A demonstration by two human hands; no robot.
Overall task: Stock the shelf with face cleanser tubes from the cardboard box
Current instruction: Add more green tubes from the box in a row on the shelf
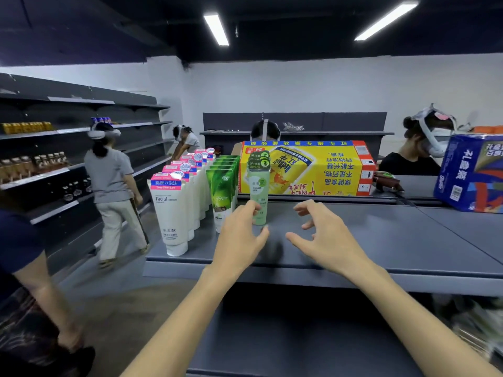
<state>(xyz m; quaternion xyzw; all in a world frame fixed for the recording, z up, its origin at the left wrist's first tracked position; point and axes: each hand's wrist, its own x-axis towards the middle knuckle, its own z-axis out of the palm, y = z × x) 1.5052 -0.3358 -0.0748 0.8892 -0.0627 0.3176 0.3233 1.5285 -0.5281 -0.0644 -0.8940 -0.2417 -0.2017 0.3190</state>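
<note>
Two hands work over the grey metal shelf. Left hand touches the upright pale-green cleanser tube with loosely curved fingers; grip uncertain. Right hand hovers at 3 o'clock, fingers spread, holding nothing. White tubes and green tubes stand at 9 o'clock. Yellow cardboard box lies at 12 o'clock; contents unseen.

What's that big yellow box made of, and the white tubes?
The yellow box looks like printed cardboard: flat panels, folded edges, slight sheen. The white tubes seem soft, smooth plastic, with rounded bodies, a glossy shine and flat crimped tops.
</note>
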